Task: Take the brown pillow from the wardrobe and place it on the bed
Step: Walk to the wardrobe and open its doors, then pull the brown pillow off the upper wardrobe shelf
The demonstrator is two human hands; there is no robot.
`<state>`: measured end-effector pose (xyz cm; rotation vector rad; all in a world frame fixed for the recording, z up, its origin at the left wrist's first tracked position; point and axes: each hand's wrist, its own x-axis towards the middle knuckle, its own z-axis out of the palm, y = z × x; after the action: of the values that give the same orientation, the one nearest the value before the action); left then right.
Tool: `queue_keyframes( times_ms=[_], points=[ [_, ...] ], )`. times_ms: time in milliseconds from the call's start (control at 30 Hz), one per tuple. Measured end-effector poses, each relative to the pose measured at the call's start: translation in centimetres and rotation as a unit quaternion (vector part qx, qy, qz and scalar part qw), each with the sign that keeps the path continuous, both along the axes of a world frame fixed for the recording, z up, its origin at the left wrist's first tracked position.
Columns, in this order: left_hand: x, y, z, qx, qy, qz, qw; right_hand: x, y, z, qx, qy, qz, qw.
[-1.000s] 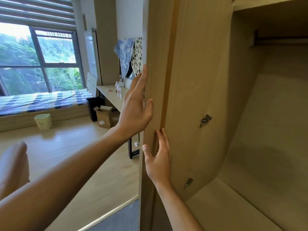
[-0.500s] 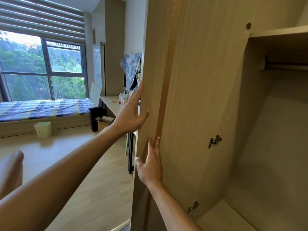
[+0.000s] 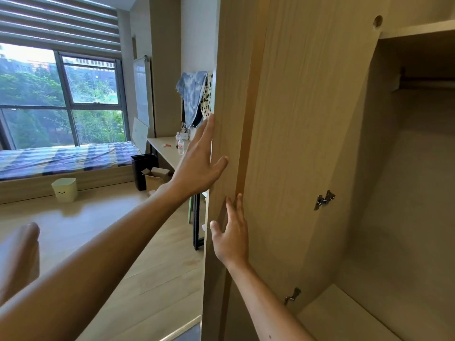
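The wardrobe (image 3: 406,193) stands open on the right, and the compartment I can see holds nothing. My left hand (image 3: 197,163) lies flat along the outer edge of a light wood door panel (image 3: 295,119), fingers straight and thumb spread onto its face. Lower down, my right hand (image 3: 231,232) presses flat on the seam between two panels. A tan rounded soft shape (image 3: 19,254) shows at the lower left edge behind my left forearm; I cannot tell if it is the brown pillow. The bed (image 3: 61,158) with a blue striped cover lies under the window.
A desk (image 3: 167,148) with bottles stands beyond the door, with clothes hanging above it. A black bin (image 3: 142,171), a cardboard box (image 3: 155,178) and a pale small bin (image 3: 64,189) sit on the wood floor. Metal hinges (image 3: 323,199) stick out inside the wardrobe.
The view has tilted upward, showing more of the wardrobe's upper shelf. Both hands stay flat on the door panels, with the left hand slightly higher along the edge.
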<state>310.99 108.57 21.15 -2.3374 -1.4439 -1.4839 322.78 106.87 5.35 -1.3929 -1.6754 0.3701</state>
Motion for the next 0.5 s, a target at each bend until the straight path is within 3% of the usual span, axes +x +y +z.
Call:
queue_keyframes(
  times_ms=[167,300,500],
  points=[
    [3.8,-1.9,-0.5,0.060,-0.082,0.017,0.995,3.6,-1.0,-0.1,0.039,0.085,-0.030,0.995],
    [8.0,-2.3,-0.4,0.098,-0.083,0.004,0.992,8.7,-1.4,1.0,0.075,0.105,-0.077,0.989],
    [16.5,-2.7,0.0,0.043,-0.107,-0.098,0.988,18.4,-4.5,5.4,0.144,0.118,-0.160,0.969]
  ],
)
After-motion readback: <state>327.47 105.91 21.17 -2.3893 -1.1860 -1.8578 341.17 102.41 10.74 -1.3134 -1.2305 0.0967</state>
